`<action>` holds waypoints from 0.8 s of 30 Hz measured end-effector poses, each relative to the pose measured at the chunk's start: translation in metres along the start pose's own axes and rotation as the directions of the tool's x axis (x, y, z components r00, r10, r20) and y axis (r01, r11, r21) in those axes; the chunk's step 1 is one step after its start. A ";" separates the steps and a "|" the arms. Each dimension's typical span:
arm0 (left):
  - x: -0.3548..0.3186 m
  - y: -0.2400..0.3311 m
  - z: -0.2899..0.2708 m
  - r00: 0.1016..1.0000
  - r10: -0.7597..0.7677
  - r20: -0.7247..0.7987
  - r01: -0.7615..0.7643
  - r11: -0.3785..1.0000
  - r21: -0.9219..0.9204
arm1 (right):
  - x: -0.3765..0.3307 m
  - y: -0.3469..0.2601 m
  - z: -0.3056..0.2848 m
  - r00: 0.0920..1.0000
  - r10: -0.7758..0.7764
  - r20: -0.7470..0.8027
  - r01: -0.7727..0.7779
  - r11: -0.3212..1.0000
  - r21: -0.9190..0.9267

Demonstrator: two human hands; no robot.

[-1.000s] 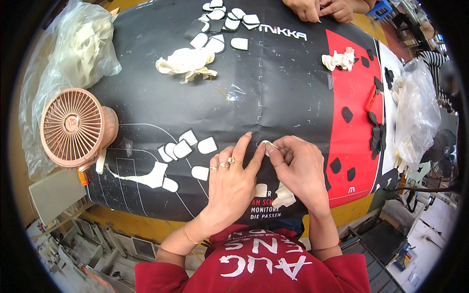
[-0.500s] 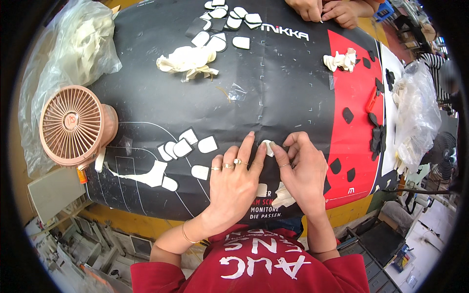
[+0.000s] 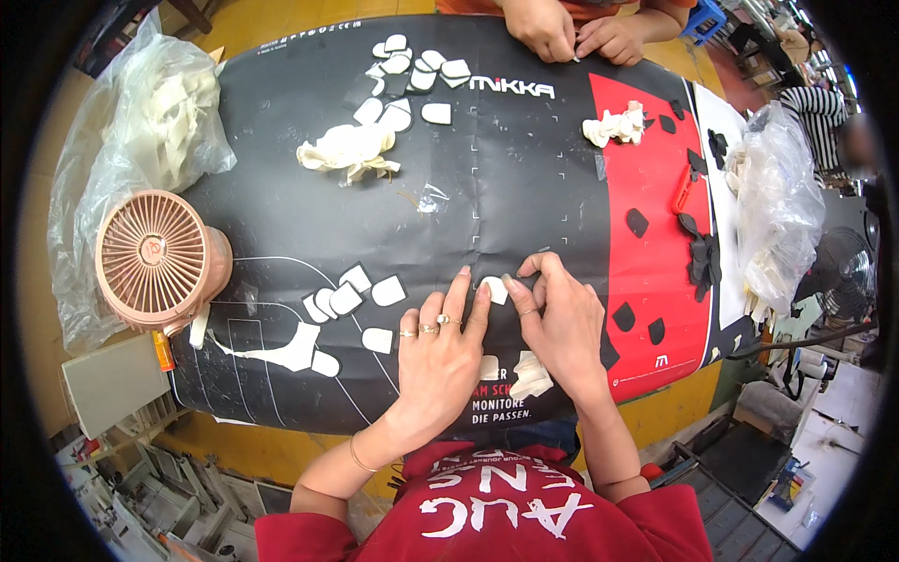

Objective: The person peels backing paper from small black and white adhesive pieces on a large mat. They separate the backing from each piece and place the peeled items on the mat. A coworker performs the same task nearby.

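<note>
A small white tab-shaped piece with a rounded end is between my two hands on the black printed mat. My left hand lies over the mat with fingers stretched out, its thumb tip touching the piece's left edge. At the right edge, my right hand has its thumb against the piece, the other fingers bent close by. Below my hands lie another pale piece and a crumpled cream scrap. Left of my left hand is a loose white tab with dark edging.
A pink fan and a plastic bag of cream scraps stand at left. Cream scraps and white tabs lie farther away. Another person's hands work at the far edge. A red-handled tool lies among black pieces at right.
The view has shifted, so the mat appears lower and farther left. More of the white piece's face shows between my thumbs. Both hands stay around it.
</note>
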State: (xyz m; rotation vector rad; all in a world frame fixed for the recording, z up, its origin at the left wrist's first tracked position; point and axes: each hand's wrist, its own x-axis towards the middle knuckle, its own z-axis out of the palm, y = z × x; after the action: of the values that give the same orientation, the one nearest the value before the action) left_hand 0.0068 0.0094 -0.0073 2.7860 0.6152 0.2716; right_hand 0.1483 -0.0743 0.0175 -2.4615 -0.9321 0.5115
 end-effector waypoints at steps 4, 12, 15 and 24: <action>-0.001 0.004 0.002 0.998 -0.035 -0.053 0.032 0.998 -0.057 | -0.003 0.009 -0.012 1.000 -0.031 0.003 0.030 0.971 0.235; -0.010 0.033 -0.006 0.987 -0.163 0.001 0.161 0.973 -0.165 | -0.018 0.013 -0.005 0.975 -0.199 -0.096 0.207 0.975 0.086; -0.013 0.032 -0.012 0.988 -0.156 0.007 0.154 0.970 -0.188 | -0.017 0.013 -0.007 0.981 -0.192 -0.039 0.194 0.980 0.049; 0.006 0.000 -0.001 0.983 -0.074 -0.171 0.018 0.952 -0.306 | -0.007 0.018 -0.020 0.939 -0.342 0.024 0.338 0.936 0.095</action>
State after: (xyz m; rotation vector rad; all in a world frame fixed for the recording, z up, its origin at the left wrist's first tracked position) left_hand 0.0116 0.0118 -0.0059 2.4648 0.6204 0.5639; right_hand 0.1622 -0.0971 0.0252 -2.1530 -1.2906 0.4705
